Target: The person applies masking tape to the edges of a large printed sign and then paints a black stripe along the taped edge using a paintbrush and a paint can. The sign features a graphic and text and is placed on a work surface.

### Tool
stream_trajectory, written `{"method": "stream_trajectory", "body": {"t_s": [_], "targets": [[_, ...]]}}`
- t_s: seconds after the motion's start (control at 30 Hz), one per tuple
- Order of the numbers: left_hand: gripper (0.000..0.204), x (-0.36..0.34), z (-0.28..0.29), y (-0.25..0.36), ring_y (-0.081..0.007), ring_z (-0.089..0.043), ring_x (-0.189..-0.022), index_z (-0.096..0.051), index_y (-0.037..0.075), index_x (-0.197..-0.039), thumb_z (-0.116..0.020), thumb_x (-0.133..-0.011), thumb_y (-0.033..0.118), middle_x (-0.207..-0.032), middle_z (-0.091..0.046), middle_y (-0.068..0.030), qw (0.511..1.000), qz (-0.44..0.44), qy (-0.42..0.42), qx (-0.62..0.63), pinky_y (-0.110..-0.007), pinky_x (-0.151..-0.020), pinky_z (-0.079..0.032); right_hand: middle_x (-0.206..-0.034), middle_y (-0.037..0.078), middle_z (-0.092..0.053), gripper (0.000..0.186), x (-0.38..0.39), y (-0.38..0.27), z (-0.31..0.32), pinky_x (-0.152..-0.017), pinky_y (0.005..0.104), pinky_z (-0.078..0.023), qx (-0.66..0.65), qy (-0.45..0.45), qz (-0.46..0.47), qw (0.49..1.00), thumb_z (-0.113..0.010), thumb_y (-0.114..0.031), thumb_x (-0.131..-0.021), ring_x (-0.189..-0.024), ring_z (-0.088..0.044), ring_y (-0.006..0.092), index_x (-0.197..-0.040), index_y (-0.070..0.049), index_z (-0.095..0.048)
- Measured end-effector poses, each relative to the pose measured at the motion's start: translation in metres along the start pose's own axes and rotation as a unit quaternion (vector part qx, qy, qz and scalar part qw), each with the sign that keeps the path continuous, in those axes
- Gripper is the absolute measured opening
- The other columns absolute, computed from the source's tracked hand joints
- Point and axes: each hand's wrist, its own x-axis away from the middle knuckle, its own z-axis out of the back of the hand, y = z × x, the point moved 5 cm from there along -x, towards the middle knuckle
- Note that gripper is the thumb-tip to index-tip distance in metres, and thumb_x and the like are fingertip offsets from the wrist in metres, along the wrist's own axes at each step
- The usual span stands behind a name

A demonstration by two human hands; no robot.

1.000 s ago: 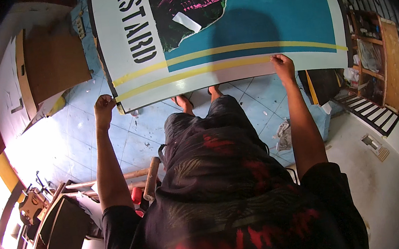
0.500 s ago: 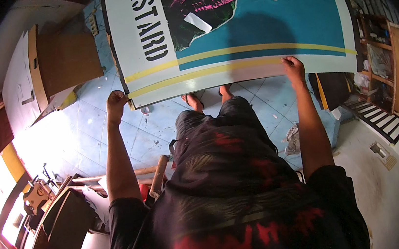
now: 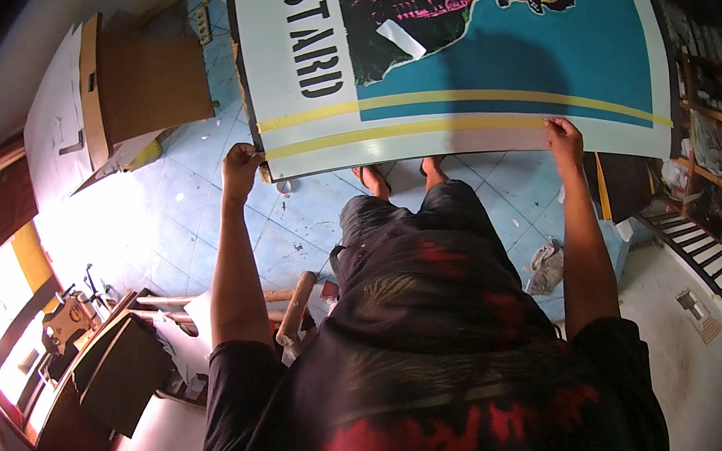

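Note:
A large framed picture panel (image 3: 468, 71) lies in front of me, with a stencilled figure on teal and a white border with black lettering. One yellow tape strip (image 3: 489, 97) runs across its near part. Closer to the near edge, a second yellow tape strip (image 3: 404, 131) stretches between my hands. My left hand (image 3: 241, 172) is closed in a pinch at its left end, by the panel's near left corner. Fingers pinched too, my right hand (image 3: 565, 146) has the other end over the white border. A small white paper piece (image 3: 401, 39) lies on the figure.
Pale blue floor tiles (image 3: 291, 238) lie below the panel. A brown and white cabinet (image 3: 144, 81) stands left, wooden shelving (image 3: 711, 132) right. A wooden pole (image 3: 297, 308) and a cluttered desk (image 3: 119, 369) are at lower left; a crumpled grey cloth (image 3: 547, 267) lies near my right arm.
The whole view has shifted, so the panel and both hands appear farther right. Both hands keep their pinch on the strip, nearly unmoved against the panel.

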Motion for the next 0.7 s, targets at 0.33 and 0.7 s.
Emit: {"method": "stream_trajectory", "body": {"t_s": [0.33,0.7], "targets": [[0.012,0.001,-0.001,0.002,-0.0083,-0.055,-0.073,-0.056,0.004,-0.086,-0.066,-0.081,0.0,-0.079,-0.059,0.0,0.999,0.004,0.03,-0.009,-0.023,-0.068,-0.046,-0.078,0.0,-0.062,0.019,-0.006,0.01,0.001,-0.053,0.0235,-0.045,-0.037,-0.021,-0.019,0.999,-0.067,-0.021,-0.086,-0.065,-0.053,0.0079,-0.093,-0.003,-0.066],[0.014,0.002,-0.003,0.005,-0.0088,-0.056,-0.071,-0.053,0.002,-0.082,-0.065,-0.08,-0.004,-0.076,-0.056,-0.0011,0.999,0.016,0.037,-0.011,-0.024,-0.068,-0.049,-0.074,0.001,-0.061,0.018,-0.002,0.004,-0.001,-0.052,0.0237,-0.044,-0.005,-0.001,-0.01,1.0,-0.066,-0.019,-0.086,-0.059,-0.052,0.0084,-0.092,-0.002,-0.066]]}}
